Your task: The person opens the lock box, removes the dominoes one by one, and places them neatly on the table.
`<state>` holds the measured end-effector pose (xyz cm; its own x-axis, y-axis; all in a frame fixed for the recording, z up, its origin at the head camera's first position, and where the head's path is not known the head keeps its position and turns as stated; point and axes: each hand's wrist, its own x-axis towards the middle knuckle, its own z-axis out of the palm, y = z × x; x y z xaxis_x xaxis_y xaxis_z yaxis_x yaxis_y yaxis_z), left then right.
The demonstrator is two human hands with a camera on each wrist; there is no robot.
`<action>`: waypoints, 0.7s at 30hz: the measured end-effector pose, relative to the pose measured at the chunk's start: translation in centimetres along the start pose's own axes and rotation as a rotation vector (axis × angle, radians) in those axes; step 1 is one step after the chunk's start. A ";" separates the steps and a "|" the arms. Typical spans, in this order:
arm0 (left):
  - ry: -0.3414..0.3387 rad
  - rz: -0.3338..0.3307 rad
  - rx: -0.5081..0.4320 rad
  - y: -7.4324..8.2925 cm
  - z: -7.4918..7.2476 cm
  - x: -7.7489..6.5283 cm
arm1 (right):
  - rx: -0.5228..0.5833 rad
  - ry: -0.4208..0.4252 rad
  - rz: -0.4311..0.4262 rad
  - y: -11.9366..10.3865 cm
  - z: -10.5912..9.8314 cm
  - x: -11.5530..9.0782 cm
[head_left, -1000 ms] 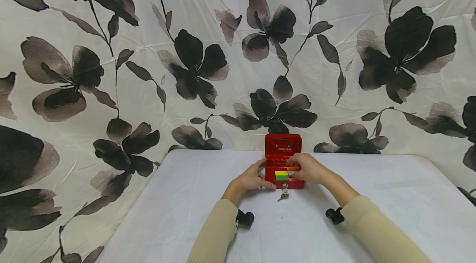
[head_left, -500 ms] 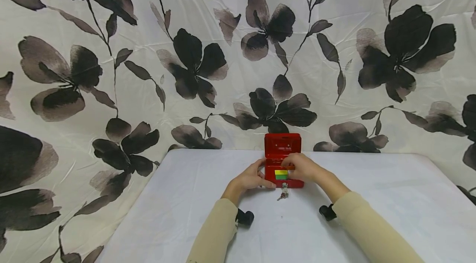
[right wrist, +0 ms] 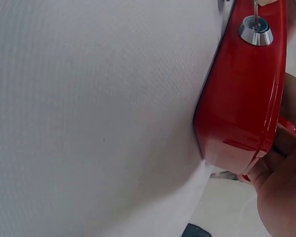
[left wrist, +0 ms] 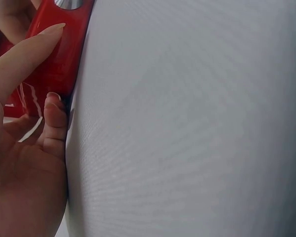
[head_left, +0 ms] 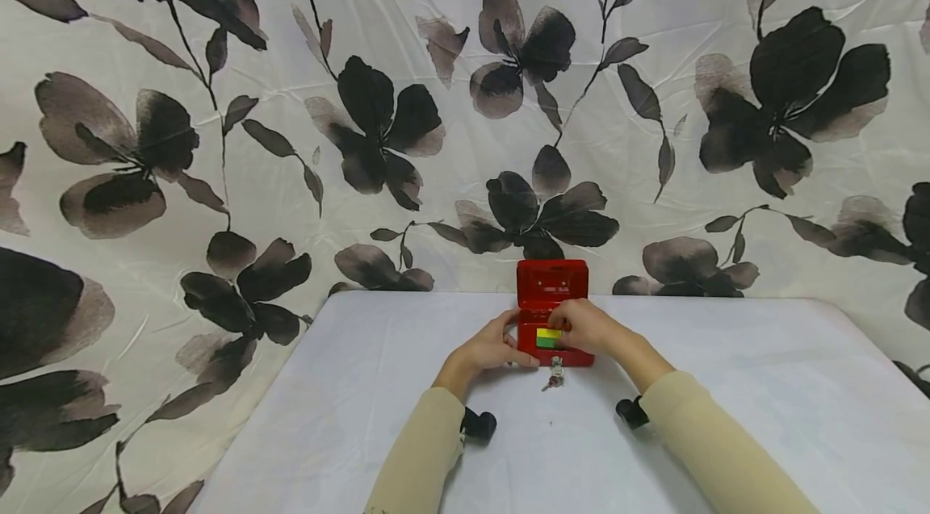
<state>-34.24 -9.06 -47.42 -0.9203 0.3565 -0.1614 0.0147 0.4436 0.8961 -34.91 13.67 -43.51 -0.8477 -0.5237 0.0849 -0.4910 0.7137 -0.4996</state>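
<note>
A red metal cash box (head_left: pixel 526 343) stands with its lid (head_left: pixel 552 282) raised at the back. My left hand (head_left: pixel 485 348) grips its left side, thumb on the front wall in the left wrist view. Inside the box lies a yellow and green block (head_left: pixel 548 338). My right hand (head_left: pixel 590 326) reaches over the right wall with bent fingers down inside, just beside that block. Whatever its fingertips touch is hidden in the head view and behind the wall in the right wrist view. A key sits in the front lock (right wrist: pixel 256 30).
Several keys (head_left: pixel 555 379) hang from the lock at the front. The white-covered table (head_left: pixel 552 457) ends just behind the box, against a floral cloth (head_left: pixel 407 14). Dark wrist devices (head_left: pixel 479 427) show at both sleeves.
My right hand has moved left and deeper into the box with an orange stick-like piece, which has gone out of sight. My left hand has stayed on the box.
</note>
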 end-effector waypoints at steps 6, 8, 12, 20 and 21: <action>-0.005 0.005 -0.020 0.0 0.0 0.1 | -0.047 0.014 0.019 0.0 0.4 0.3; -0.010 0.008 -0.029 0.0 0.0 0.2 | -0.074 0.009 0.035 0.0 0.6 0.5; -0.014 0.013 -0.043 0.1 0.0 0.2 | -0.119 0.000 0.058 -0.1 0.9 0.6; -0.010 0.008 -0.032 0.2 0.0 0.1 | -0.081 -0.032 0.073 -0.6 0.5 0.5; -0.010 0.008 -0.031 0.2 0.0 0.1 | -0.072 -0.041 0.073 -0.7 0.4 0.5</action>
<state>-34.33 -8.95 -47.27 -0.9161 0.3684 -0.1580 0.0098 0.4147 0.9099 -34.91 12.74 -43.49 -0.8734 -0.4867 0.0140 -0.4425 0.7813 -0.4402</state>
